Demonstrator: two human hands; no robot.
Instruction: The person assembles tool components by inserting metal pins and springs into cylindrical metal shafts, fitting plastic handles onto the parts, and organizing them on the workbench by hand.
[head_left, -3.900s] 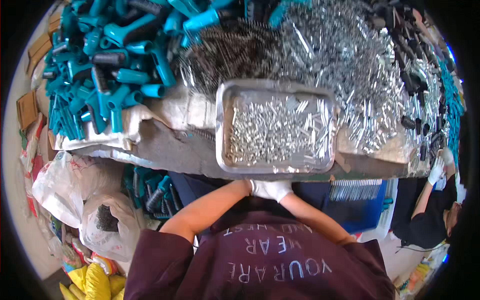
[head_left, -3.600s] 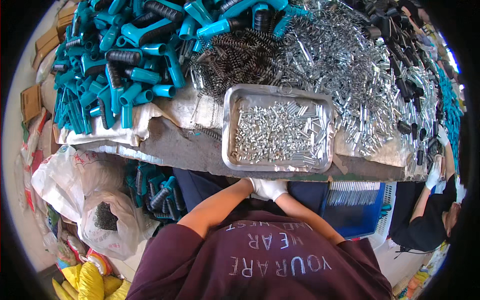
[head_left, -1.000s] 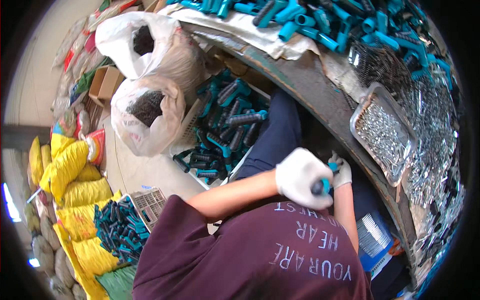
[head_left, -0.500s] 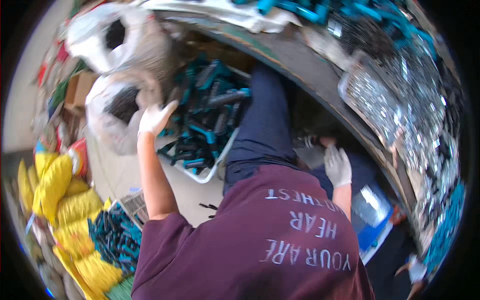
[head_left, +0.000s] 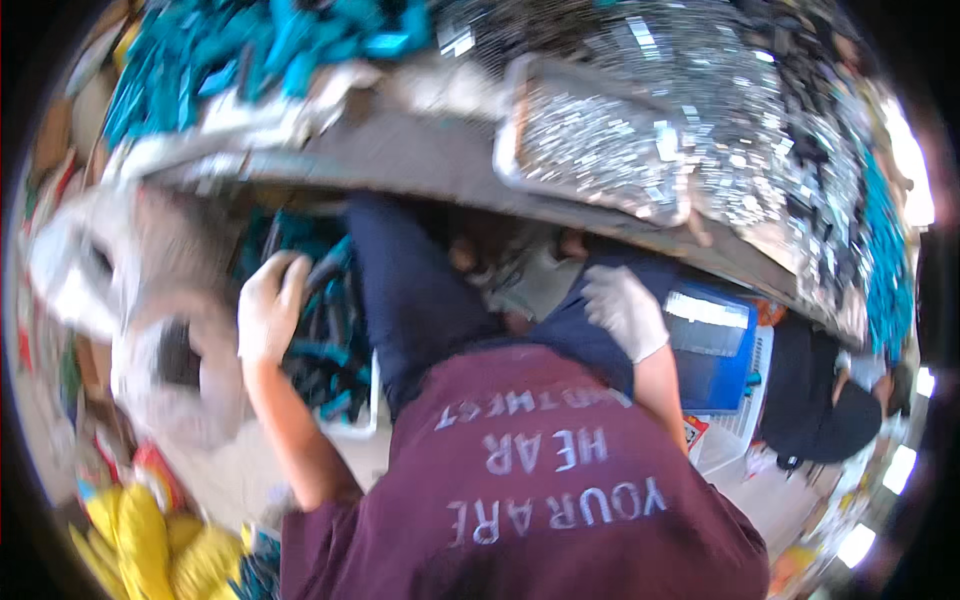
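the left hand [head_left: 268,318], in a white glove, has come up from the crate under the tabletop with a dark tube-shaped handle part with a teal end [head_left: 325,272] in it; half a second ago that hand was spread open over the crate with nothing in it. now its fingers [head_left: 290,290] are curled round the part, which sticks out toward 1 o'clock from the fist. motion blur keeps the grip from showing exactly, but it reads as closed on the part.

the white crate of teal and black handle parts [head_left: 330,370] sits on the floor just at 4 o'clock of that hand, beside the person's dark blue trouser leg [head_left: 410,300].

the right hand [head_left: 622,310], also gloved in white, rests on the other thigh, fingers loosely together and holding nothing that shows.

the view has swung back up, so the grey tabletop edge [head_left: 400,160] and the shallow metal tray of small silvery pieces [head_left: 590,145] sit again at 12 o'clock. judging from this, one part has been fetched from below and is on its way up toward the tabletop.
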